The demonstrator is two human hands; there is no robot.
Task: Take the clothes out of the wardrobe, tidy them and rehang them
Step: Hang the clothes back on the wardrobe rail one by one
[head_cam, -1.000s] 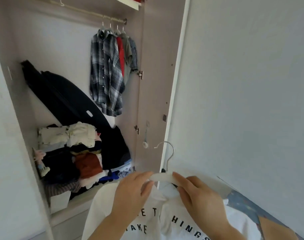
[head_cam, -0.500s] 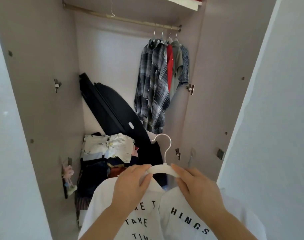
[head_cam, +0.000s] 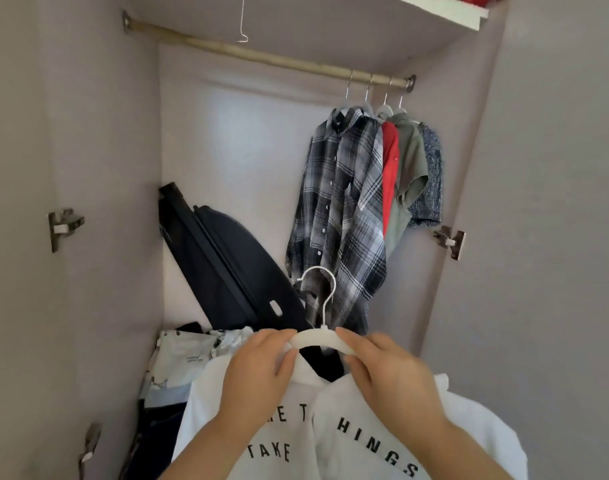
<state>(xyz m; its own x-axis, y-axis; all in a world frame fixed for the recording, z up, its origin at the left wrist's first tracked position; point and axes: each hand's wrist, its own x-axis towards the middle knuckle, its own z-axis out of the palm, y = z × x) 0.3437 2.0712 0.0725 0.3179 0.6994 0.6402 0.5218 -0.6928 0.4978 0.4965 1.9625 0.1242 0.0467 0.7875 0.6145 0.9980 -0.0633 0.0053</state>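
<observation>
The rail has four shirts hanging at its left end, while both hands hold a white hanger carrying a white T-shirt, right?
Not quite: the head view shows the four shirts at the right end of the rail, not the left. The left hand and right hand do hold the white hanger carrying the white T-shirt.

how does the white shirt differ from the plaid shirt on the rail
The white shirt carries black lettering; the plaid shirt is grey-checked. The white shirt's hanger is gripped by the left hand and right hand, off the rail; the plaid shirt hangs on it. Both sit on hangers.
</observation>
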